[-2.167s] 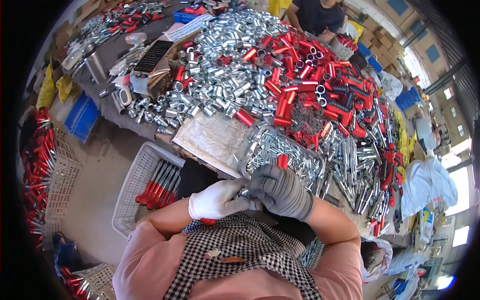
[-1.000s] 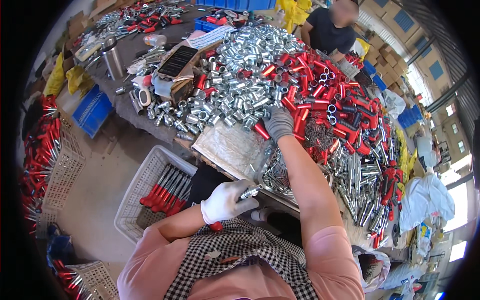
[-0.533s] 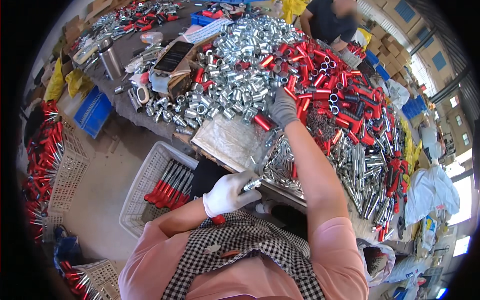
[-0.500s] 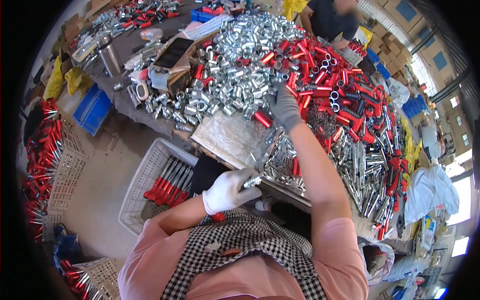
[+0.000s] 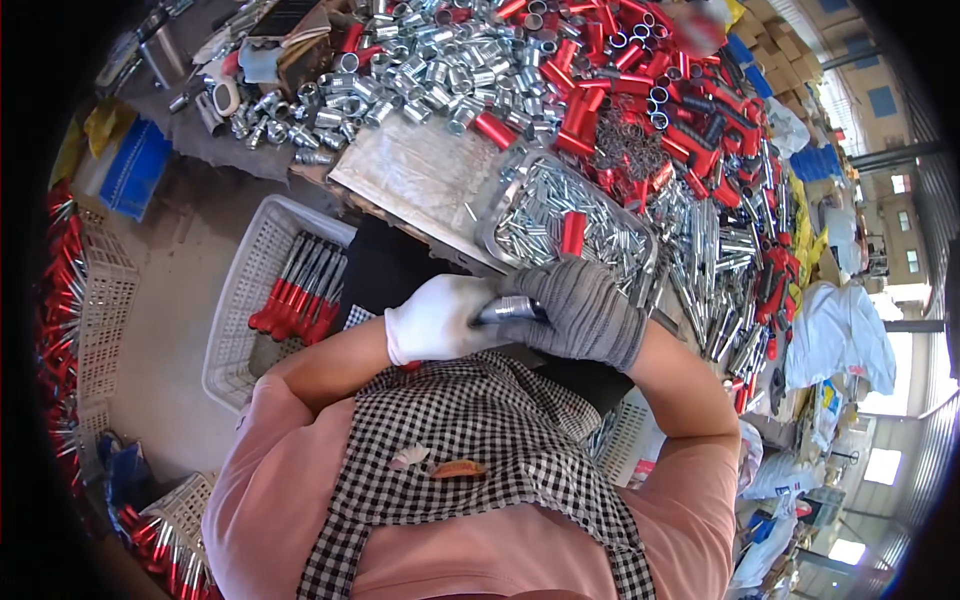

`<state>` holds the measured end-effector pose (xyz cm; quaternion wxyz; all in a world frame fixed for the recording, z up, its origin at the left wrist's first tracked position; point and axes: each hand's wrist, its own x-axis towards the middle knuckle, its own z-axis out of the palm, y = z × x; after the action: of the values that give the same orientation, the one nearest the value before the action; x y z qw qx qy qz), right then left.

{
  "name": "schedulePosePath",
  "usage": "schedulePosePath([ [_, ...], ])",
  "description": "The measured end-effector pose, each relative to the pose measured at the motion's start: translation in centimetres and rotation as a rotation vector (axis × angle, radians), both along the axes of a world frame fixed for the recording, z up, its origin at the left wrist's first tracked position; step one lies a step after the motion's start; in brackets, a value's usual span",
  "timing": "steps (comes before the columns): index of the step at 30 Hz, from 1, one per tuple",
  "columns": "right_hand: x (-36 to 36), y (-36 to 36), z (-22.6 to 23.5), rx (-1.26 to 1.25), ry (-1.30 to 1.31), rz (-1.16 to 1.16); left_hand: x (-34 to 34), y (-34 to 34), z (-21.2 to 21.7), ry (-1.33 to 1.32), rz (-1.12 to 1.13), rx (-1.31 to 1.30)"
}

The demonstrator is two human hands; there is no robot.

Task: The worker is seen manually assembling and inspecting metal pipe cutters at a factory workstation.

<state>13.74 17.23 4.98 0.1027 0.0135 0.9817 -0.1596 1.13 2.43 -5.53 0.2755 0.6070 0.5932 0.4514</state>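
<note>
My left hand, in a white glove, is closed round a metal-shafted tool in front of my apron. A bit of its red handle shows beneath that glove. My right hand, in a grey glove, meets the left and has its fingers curled over a shiny silver metal sleeve at the tool's end. Most of the tool and the sleeve's far end are hidden by the gloves. Just beyond my hands lies a metal tray of small silver pins, with a red tube on top.
Loose silver sleeves and red tubes are heaped across the table. Silver rods lie at the right. A white crate left of me holds several red-handled tools. Another stacked crate stands farther left.
My right hand has come back from the heap of sleeves and tubes to my left hand, and now grips the sleeve. The view has shifted, with the table higher in it.
</note>
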Motion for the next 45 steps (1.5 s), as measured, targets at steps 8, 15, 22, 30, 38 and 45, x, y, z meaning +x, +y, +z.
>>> schedulePosePath([
  [8,2.5,0.0,-0.7,-0.227,0.333,-0.038,0.7,-0.3,-2.0,0.006,0.0,0.114],
  [15,2.5,0.4,-0.2,-0.017,0.529,-0.037,0.7,-0.7,-2.0,0.029,0.05,0.103],
  [22,3.8,1.7,-1.3,-0.209,0.404,-0.06,2.3,-0.4,-1.5,0.071,-0.065,0.149],
  [30,4.8,0.8,-2.1,-0.16,0.342,0.023,1.2,0.0,-2.0,0.112,-0.062,0.138],
  [38,3.9,-0.9,-4.8,-0.356,0.432,-0.073,1.0,-0.6,-2.5,0.247,-0.021,0.161],
  [45,1.6,-3.5,-9.1,-0.609,0.774,-0.093,1.2,-0.3,-0.2,-0.096,-0.077,0.251],
])
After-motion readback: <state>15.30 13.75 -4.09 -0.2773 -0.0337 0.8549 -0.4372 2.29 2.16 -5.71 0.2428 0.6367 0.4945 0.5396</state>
